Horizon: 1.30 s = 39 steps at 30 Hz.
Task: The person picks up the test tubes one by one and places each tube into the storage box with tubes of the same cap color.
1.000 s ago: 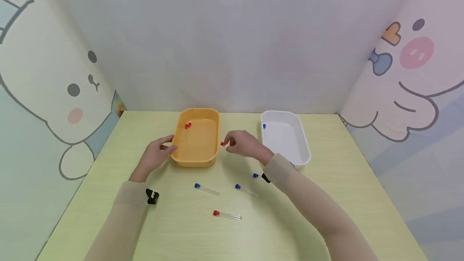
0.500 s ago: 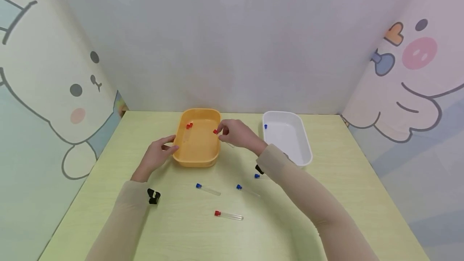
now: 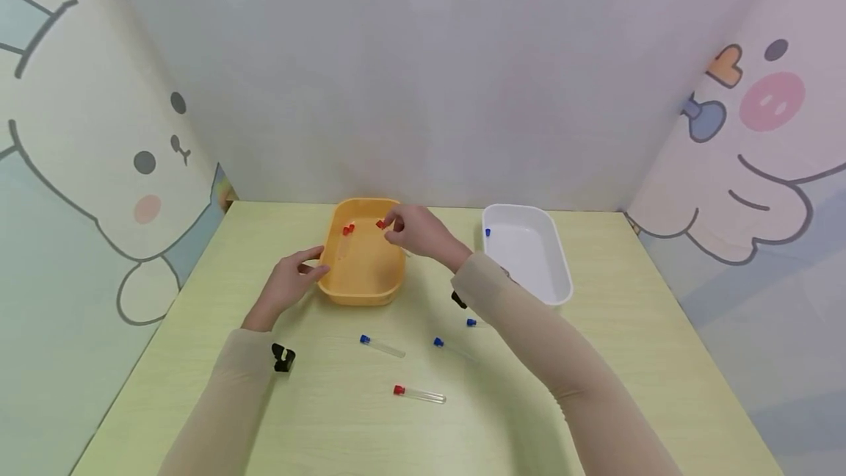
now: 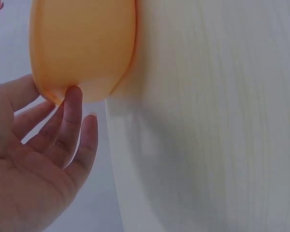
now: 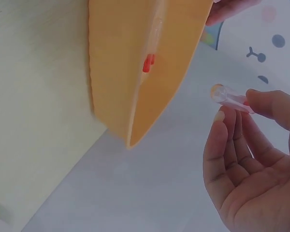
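My right hand pinches a clear test tube with a red cap between thumb and fingertips. It holds the tube over the right rim of the orange tray, and the cap overlaps the tray's inside in the head view. At the tray's left side, my left hand grips the rim, thumb over the edge and fingers against the outer wall. Two red-capped tubes lie together inside the tray, near its far left; their glass is faint.
A white tray stands to the right with a blue cap in it. Nearer on the table lie a red-capped tube and several blue-capped ones, including a left one. Printed walls border the table.
My right hand has carried the red-capped tube leftward and away from me, from beside the orange tray to above its right rim. My left hand stays at the tray.
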Each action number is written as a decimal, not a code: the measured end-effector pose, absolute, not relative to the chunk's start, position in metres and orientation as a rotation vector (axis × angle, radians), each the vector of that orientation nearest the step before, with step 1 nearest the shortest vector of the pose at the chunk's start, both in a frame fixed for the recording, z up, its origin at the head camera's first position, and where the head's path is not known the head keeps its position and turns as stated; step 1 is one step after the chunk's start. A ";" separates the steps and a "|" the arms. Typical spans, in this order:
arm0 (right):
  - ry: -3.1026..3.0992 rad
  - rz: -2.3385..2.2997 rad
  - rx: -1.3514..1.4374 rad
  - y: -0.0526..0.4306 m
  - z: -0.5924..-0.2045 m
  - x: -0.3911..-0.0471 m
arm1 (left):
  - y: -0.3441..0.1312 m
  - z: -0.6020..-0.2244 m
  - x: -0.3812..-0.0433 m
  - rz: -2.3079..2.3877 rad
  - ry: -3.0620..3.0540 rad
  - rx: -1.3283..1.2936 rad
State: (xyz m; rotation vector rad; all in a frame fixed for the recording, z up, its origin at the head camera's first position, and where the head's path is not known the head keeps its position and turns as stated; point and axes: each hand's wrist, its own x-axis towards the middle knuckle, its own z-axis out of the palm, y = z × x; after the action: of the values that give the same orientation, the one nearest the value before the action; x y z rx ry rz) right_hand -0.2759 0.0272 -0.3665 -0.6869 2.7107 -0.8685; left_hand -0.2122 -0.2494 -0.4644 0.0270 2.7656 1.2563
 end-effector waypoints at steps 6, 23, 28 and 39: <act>2.717 -0.907 -0.709 0.018 -0.365 -0.279 | -0.249 -0.464 -0.213 1.263 2.767 0.033; 2.585 -1.228 -0.625 -0.008 -0.378 -0.290 | -0.249 -0.465 -0.211 1.269 2.768 0.024; 2.534 -1.295 -0.614 -0.017 -0.382 -0.294 | -0.250 -0.463 -0.211 1.275 2.761 0.021; 2.403 -1.424 -0.485 -0.033 -0.392 -0.305 | -0.250 -0.467 -0.212 1.286 2.744 0.020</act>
State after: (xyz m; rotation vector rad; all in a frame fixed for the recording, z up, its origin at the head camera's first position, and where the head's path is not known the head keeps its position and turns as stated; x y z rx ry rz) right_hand -0.3046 -0.0329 -0.3922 -0.4850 2.4029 -1.4243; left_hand -0.2123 -0.2499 -0.4673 0.0202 2.7439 1.2860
